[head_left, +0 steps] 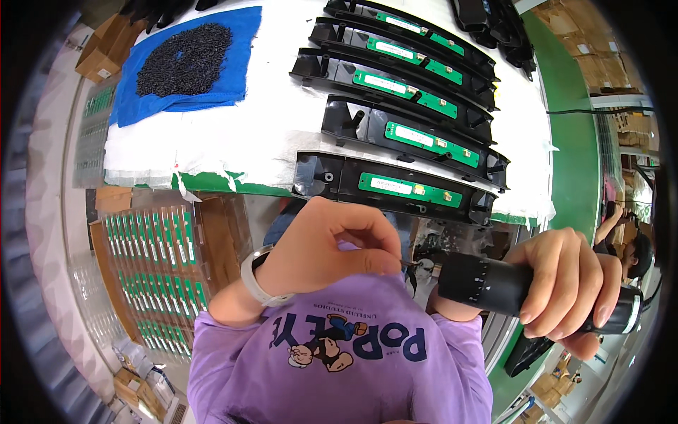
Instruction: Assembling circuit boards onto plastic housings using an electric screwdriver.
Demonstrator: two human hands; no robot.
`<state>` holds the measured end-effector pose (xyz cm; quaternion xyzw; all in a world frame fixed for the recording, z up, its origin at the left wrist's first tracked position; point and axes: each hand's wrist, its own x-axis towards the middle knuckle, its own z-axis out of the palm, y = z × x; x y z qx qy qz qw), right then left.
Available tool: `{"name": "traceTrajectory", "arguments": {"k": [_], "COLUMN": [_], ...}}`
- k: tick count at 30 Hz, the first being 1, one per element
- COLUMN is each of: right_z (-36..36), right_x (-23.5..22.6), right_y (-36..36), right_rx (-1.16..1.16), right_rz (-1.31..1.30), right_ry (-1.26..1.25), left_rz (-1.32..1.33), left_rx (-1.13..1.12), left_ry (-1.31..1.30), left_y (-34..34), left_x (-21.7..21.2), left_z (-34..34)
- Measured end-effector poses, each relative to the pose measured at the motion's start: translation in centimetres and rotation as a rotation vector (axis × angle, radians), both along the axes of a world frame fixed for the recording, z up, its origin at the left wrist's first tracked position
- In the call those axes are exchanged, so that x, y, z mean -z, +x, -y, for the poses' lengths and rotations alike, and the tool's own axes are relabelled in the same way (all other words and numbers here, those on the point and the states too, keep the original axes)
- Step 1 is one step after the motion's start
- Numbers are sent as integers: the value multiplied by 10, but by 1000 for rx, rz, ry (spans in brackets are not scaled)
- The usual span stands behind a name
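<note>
My right hand (565, 283) is wrapped round a black electric screwdriver (487, 283), held sideways in front of my chest with its tip toward the left. My left hand (339, 244) is closed in a pinch right by that tip. What lies between thumb and forefinger is too small to make out. Just beyond the hands, at the table's near edge, lies a long black plastic housing (339, 177) with a green circuit board (409, 189) in it. Several more such housings (409, 134) lie in a row behind it, each with a green board.
A heap of small black screws (187, 60) rests on a blue cloth (244, 53) at the table's far left. Below the table edge at left, a clear tray (152, 272) holds several green boards. More black parts (494, 28) lie at the far right, beside a green surface (572, 141).
</note>
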<state>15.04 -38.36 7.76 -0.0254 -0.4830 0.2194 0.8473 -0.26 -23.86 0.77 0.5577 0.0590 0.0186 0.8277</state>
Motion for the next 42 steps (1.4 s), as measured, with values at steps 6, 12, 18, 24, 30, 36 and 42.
{"name": "traceTrajectory", "arguments": {"k": [6, 12, 18, 24, 30, 36, 42], "right_z": [-9, -3, 5, -7, -11, -15, -16], "right_x": [-2, 6, 17, 25, 27, 31, 30], "right_y": [-10, -3, 1, 4, 3, 0, -7], "right_rx": [-86, 14, 317, 281, 279, 271, 251], "right_rz": [76, 49, 528, 680, 668, 642, 557], "right_ry": [-80, -160, -375, -398, -431, -466, -456], "left_rz": [37, 182, 188, -396, -381, -365, -378], "left_rx": [103, -105, -933, -881, -776, -917, -1031], "left_ry": [196, 521, 1640, 2127, 1982, 1955, 1850], "left_y": [-1, -3, 14, 1, 0, 6, 3], "left_x": [3, 2, -7, 10, 22, 20, 23], "left_z": [-1, -1, -89, -198, -216, -202, -205]}}
